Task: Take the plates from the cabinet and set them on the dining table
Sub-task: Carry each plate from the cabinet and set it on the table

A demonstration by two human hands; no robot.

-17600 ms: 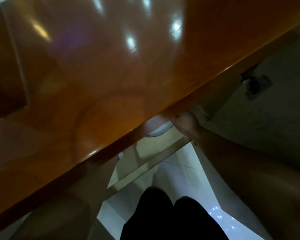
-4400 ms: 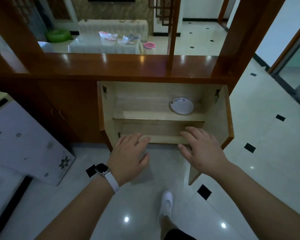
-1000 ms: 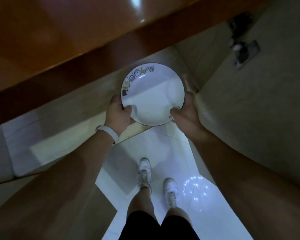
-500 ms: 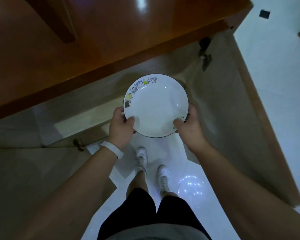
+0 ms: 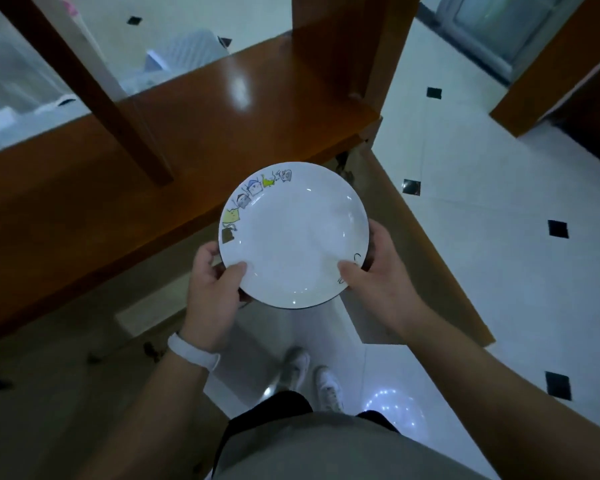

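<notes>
Status: one white plate [image 5: 293, 235] is out of the cabinet and carried level, face up, in front of the person's chest. It touches no surface. Judgement: the fetch step is done for this plate, while the carry and the set-down on the dining table are left. No dining table can be identified with certainty; pale covered furniture beyond the wooden divider at 10 o'clock is too blurred to name.

Cabinet: the glossy brown cabinet top [image 5: 222, 109] runs from 9 o'clock to 1 o'clock of the plate. The open cabinet door [image 5: 423, 258] stands at 3 to 4 o'clock, just beside the right wrist. The interior is hidden under the top, so it cannot be told whether more plates remain.

Grip: both hands are clamped on the plate rim, apart from each other.
- left hand [image 5: 212, 292] at 8 o'clock of the rim, thumb lying on the upper face, fingers underneath; white wristband [image 5: 193, 351] on that wrist.
- right hand [image 5: 378, 282] at 4 o'clock, thumb on top, fingers curled below the edge.

Printed cartoon figures sit at 9 to 12 o'clock of the rim, away from both thumbs. Below, at 6 o'clock: white shoes [image 5: 312, 372] on the tiled floor [image 5: 499, 202].
</notes>
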